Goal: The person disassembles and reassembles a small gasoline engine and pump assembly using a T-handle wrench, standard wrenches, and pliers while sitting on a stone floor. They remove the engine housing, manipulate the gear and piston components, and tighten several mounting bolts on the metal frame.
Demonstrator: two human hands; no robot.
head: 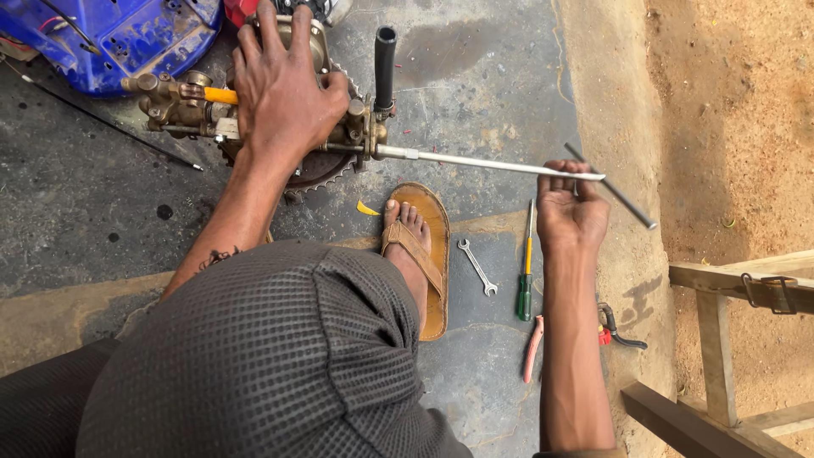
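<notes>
Pump assembly: brass body with a toothed sprocket under it, lying on the concrete floor directly beneath the left hand, in front of the sandalled foot.
Left hand: spread flat and pressed down on top of the brass body, fingers splayed over it, steadying it.
Right hand: palm up, fingers curled around the far end of the long metal rod that runs out of the brass body toward this hand.
Step in hand: judged as working the rod in or out of the body while the other hand braces it.
Next move calls for: a straight pull or push along the rod's line, with firm downward pressure kept on the body.
Near the right hand: a thin dark bar just beyond it; a green-handled screwdriver, a small spanner and pliers on the floor just inside the forearm.
Beyond the left hand: a blue plastic housing and an upright black-gripped handle.
</notes>
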